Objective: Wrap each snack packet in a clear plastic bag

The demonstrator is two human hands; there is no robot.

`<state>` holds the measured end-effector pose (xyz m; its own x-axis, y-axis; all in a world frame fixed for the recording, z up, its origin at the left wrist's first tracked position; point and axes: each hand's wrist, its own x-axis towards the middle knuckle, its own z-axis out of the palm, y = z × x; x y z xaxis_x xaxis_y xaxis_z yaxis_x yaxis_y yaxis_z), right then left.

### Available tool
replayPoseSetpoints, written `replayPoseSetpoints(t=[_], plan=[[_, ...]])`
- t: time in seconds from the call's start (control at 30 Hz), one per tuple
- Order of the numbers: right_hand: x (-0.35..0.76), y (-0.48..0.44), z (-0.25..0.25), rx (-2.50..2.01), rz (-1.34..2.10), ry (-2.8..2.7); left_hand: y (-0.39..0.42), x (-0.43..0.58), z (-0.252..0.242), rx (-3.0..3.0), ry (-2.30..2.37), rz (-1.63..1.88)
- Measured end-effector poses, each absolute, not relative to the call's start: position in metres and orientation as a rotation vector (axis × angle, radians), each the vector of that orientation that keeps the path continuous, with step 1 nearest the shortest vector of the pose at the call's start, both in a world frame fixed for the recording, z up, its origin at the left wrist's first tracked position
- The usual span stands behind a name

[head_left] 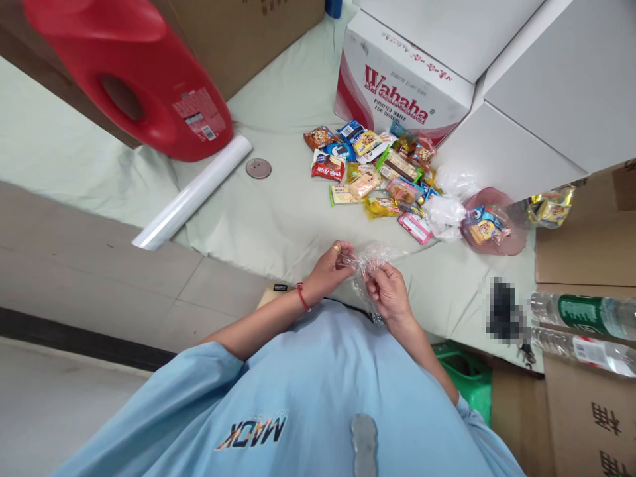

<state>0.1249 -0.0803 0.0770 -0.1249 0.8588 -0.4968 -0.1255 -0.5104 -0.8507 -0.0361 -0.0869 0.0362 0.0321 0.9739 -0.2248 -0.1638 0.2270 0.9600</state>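
Observation:
My left hand [330, 270], with a red string at the wrist, is closed on one side of a crumpled clear plastic bag [370, 255]. On the other side, my right hand [387, 290] pinches the same bag, whose loose end hangs below between the hands. Both hands are at the front edge of the cloth-covered table [278, 218]. Beyond them lies a heap of wrapped snacks [365, 182]. A white plastic bag [444, 215] touches the heap's right side, beside a pink round basket [517, 228] with a few snacks in it.
A red jug [163, 86] stands at the back left, near a white roll [193, 192] and a small round disc [258, 168]. Behind the snacks is a Wahaha carton [397, 93]. Plastic bottles [581, 315] lie at the right, above a green container [470, 374].

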Motion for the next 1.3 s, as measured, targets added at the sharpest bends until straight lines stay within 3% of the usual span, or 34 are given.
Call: replayPoseSetpoints(t=[0.27,0.6,0.87,1.03,1.3], plan=[[0.127,-0.080,0.084,-1.397,1.843,-0.801,-0.078,-0.034,0.029,1.200,1.475,1.096],[0.165,-0.071,0.088,-1.268,1.974,-0.786,-0.076,-0.048,0.022,1.169,1.364,1.061],[0.176,-0.068,0.077,-1.436,1.534,-1.314,-0.083,-0.050,0.029,1.279,1.454,0.991],[0.170,-0.060,0.065,-1.447,1.557,-1.382,-0.091,-0.042,0.028,1.431,1.476,0.901],[0.149,-0.064,0.061,-1.367,1.590,-1.452,-0.088,-0.039,0.032,1.614,1.535,1.062]])
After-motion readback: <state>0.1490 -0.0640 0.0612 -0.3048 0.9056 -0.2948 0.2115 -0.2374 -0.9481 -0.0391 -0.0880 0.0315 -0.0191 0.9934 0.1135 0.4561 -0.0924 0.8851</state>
